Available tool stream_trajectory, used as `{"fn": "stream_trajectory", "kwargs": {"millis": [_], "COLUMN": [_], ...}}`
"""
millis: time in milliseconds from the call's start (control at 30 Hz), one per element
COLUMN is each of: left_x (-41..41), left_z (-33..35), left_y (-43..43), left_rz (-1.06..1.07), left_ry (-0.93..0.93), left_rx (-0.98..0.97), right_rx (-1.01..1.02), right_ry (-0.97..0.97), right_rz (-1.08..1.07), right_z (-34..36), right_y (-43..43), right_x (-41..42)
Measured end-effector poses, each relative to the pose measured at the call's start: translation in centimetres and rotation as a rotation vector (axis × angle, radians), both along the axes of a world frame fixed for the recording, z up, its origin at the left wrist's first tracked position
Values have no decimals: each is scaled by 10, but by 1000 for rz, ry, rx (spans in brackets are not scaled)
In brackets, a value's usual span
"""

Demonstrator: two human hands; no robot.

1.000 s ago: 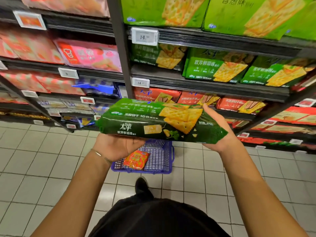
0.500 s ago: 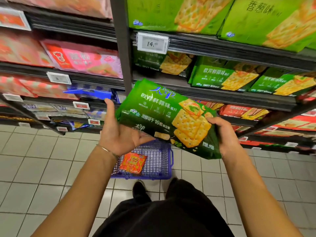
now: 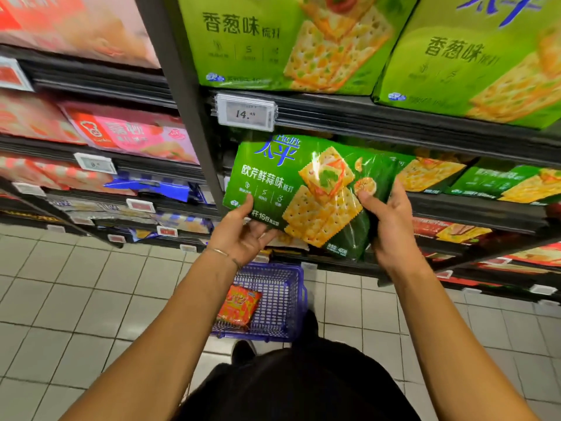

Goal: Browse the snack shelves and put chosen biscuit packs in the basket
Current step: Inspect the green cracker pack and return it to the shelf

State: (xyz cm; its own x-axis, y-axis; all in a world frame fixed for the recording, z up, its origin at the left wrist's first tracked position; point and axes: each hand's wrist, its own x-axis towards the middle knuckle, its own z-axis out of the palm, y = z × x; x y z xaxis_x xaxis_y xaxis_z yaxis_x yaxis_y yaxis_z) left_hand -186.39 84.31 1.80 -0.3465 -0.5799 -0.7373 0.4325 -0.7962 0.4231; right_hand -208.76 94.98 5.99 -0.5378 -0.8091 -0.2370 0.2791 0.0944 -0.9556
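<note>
Both hands hold a dark green cracker pack [image 3: 291,189] upright before the shelves, just under the 14.49 price tag [image 3: 246,114]. The left hand [image 3: 243,235] pinches its lower left corner, thumb on the front, and the right hand [image 3: 385,226] wraps its right end. Below, on the tiled floor, a purple basket [image 3: 299,287] holds an orange snack bag [image 3: 239,305].

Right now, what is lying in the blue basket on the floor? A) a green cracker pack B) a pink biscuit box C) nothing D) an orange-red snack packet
D: an orange-red snack packet lies in the blue basket, while the left hand and right hand hold the green cracker pack up by the shelf.
</note>
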Motion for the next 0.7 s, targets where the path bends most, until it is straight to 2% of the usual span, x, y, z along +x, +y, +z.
{"fn": "stream_trajectory", "kwargs": {"millis": [200, 333, 467, 600, 700], "left_x": [-21, -33, -41, -41, -43], "left_z": [3, 5, 9, 11, 17], "left_y": [-22, -34, -38, -45, -50], "left_rz": [18, 107, 155, 184, 156], "left_ry": [-7, 21, 28, -22, -23], "left_rx": [5, 60, 103, 48, 15], "right_rx": [-130, -167, -108, -73, -51], "right_ry": [85, 149, 270, 195, 242], "right_rz": [144, 169, 171, 136, 108], "right_z": [-2, -6, -14, -20, -19], "right_y": [-33, -40, -52, -61, -70], "right_x": [-22, -28, -40, -48, -50]}}
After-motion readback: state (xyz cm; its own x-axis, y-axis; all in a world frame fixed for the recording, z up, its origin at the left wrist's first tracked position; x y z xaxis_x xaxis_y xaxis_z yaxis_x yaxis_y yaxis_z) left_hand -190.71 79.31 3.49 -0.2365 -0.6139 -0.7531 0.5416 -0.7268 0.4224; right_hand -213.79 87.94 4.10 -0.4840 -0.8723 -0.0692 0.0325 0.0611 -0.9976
